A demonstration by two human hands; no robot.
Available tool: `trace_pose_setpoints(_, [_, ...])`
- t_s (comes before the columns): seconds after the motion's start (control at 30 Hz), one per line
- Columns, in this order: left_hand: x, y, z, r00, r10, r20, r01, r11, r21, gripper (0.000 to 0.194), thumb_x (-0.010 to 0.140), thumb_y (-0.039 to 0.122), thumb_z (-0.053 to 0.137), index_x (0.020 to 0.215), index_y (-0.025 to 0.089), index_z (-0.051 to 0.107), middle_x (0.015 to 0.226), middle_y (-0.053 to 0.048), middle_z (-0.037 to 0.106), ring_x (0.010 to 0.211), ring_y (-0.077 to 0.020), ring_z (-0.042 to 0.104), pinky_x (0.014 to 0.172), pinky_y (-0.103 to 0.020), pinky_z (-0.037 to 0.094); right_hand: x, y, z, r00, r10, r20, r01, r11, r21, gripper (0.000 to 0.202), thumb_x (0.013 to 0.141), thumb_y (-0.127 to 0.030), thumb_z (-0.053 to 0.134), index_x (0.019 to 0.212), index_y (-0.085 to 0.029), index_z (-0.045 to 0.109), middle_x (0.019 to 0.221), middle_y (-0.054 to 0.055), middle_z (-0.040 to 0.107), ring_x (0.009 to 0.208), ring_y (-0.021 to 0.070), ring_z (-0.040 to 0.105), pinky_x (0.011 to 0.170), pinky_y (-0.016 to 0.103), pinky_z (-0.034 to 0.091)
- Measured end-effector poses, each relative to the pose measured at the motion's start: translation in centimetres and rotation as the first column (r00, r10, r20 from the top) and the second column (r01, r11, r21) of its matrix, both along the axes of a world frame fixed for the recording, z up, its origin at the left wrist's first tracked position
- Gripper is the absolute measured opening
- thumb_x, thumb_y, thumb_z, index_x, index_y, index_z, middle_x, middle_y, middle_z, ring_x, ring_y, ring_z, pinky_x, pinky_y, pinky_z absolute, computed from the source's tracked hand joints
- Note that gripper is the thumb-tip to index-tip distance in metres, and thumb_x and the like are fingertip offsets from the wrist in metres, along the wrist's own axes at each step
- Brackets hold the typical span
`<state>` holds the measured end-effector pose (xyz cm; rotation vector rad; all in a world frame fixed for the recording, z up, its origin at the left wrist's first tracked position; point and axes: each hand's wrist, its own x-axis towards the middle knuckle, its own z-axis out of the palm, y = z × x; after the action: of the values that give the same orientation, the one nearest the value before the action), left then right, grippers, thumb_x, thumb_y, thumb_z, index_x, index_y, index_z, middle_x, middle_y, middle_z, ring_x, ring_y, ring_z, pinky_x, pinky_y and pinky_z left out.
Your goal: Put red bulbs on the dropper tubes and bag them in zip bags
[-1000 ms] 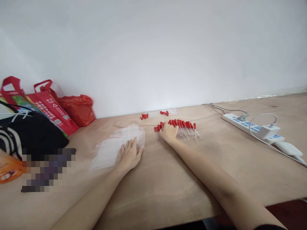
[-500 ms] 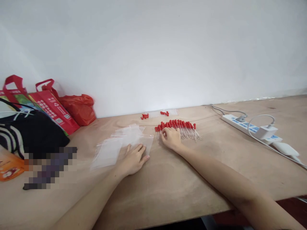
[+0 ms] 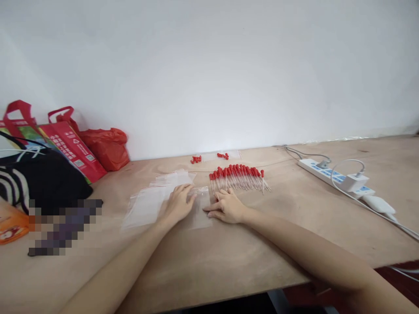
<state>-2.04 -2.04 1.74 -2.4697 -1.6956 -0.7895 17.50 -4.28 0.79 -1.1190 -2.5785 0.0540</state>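
Observation:
A single clear zip-lock bag (image 3: 200, 218) lies flat on the wooden table between my hands. My left hand (image 3: 180, 203) rests at its upper left, fingers stretched out and nothing gripped. At the bag's right edge is my right hand (image 3: 227, 206), its forefinger and thumb reaching onto the plastic and the other fingers bent. To the left, more clear zip-lock bags (image 3: 144, 207) with red closure lines overlap in a loose pile, partly under my left hand. Just beyond my right hand, a row of droppers (image 3: 240, 176) with red rubber bulbs lies side by side.
Loose red bulbs (image 3: 196, 159) and a clear bag (image 3: 234, 154) lie near the wall. A white power strip (image 3: 327, 174) with plugs and cables is at right. Red shopping bags (image 3: 70, 148), a red plastic bag (image 3: 109, 148) and a black bag (image 3: 55, 183) crowd the left.
My right hand has left the droppers and come down to the bag's right edge. The single bag lies nearer the table's front, and my left hand has shifted up and left.

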Motion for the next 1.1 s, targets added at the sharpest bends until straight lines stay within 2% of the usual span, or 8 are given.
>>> trace_pose_setpoints(0.13, [-0.6,1.9,0.9,0.998,-0.061,-0.022,0.058,0.990,-0.130,0.024,0.072,0.033,0.054,0.087,0.017,0.063,0.089,-0.006,0.060,0.091,-0.0222,0.053,0.081,-0.034,0.040,1.1,0.5,0.4,0.989,0.135,0.067,-0.138,0.989,0.046,0.026,0.083,-0.042,0.044,0.102,-0.038,0.061,0.083,0.003,0.051,0.083,0.0169,0.039,0.073,0.033,0.022])
trace_pose_setpoints(0.27, [0.1,1.6,1.2,0.999,-0.045,0.007,0.045,0.961,-0.274,0.015,0.067,0.032,0.059,0.068,0.017,0.061,0.068,-0.001,0.060,0.068,-0.0169,0.057,0.059,-0.024,0.040,2.8,0.9,0.5,0.978,0.203,0.039,-0.205,0.978,0.039,0.023,0.082,-0.037,0.048,0.100,-0.035,0.063,0.080,0.003,0.051,0.080,0.0156,0.041,0.072,0.031,0.026])
trace_pose_setpoints(0.4, [1.2,-0.2,1.4,0.997,0.007,0.074,0.016,0.949,-0.315,0.017,0.070,0.031,0.056,0.060,0.017,0.056,0.053,0.002,0.056,0.055,-0.0146,0.055,0.051,-0.022,0.036,3.8,-0.4,0.6,0.982,0.167,-0.086,-0.163,0.985,0.050,0.021,0.080,-0.024,0.051,0.093,-0.025,0.067,0.078,0.004,0.052,0.076,0.0144,0.045,0.069,0.028,0.033])
trace_pose_setpoints(0.47, [2.1,-1.3,1.4,0.970,0.074,0.234,0.037,0.898,-0.438,0.019,0.072,0.030,0.055,0.058,0.017,0.053,0.046,0.004,0.052,0.047,-0.0130,0.053,0.047,-0.021,0.035,3.8,-1.7,0.7,0.976,0.111,-0.187,-0.105,0.994,0.042,0.023,0.081,-0.022,0.048,0.095,-0.019,0.065,0.079,0.005,0.054,0.076,0.0140,0.047,0.069,0.027,0.037])
trace_pose_setpoints(0.6, [4.5,-3.2,1.1,0.843,0.227,0.488,0.203,0.706,-0.678,0.018,0.076,0.029,0.052,0.065,0.015,0.049,0.047,0.004,0.053,0.038,-0.0103,0.051,0.043,-0.022,0.041,3.5,-3.7,0.7,0.964,0.018,-0.264,-0.021,1.000,-0.007,0.044,0.077,-0.042,0.051,0.112,-0.015,0.055,0.099,0.010,0.057,0.092,0.0195,0.051,0.080,0.033,0.039])
trace_pose_setpoints(0.73, [6.2,-4.3,0.8,0.695,0.321,0.643,0.347,0.633,-0.692,0.022,0.076,0.030,0.057,0.066,0.013,0.047,0.056,0.002,0.058,0.049,-0.0101,0.058,0.053,-0.024,0.049,4.2,-3.8,-0.3,0.984,-0.004,-0.176,-0.005,0.998,-0.055,0.077,0.067,-0.061,0.053,0.126,-0.013,0.041,0.125,0.015,0.045,0.113,0.0270,0.041,0.093,0.042,0.031])
trace_pose_setpoints(0.87, [6.7,-4.5,0.5,0.534,0.357,0.766,0.442,0.654,-0.613,0.025,0.073,0.024,0.062,0.064,0.014,0.041,0.067,0.001,0.059,0.064,-0.0106,0.062,0.069,-0.026,0.051,5.5,-3.1,-1.4,0.989,0.022,-0.149,-0.039,0.993,-0.113,0.080,0.071,-0.062,0.047,0.132,-0.013,0.031,0.131,0.015,0.039,0.121,0.0252,0.034,0.097,0.042,0.027])
trace_pose_setpoints(1.1, [7.1,-4.7,0.1,0.307,0.508,0.805,0.431,0.680,-0.593,0.024,0.072,0.001,0.060,0.078,0.016,0.043,0.071,0.001,0.060,0.060,-0.0069,0.061,0.069,-0.023,0.052,6.9,-1.9,-1.6,0.992,0.033,-0.122,-0.051,0.989,-0.142,0.080,0.073,-0.061,0.045,0.135,-0.014,0.026,0.134,0.014,0.035,0.122,0.0242,0.032,0.099,0.041,0.025])
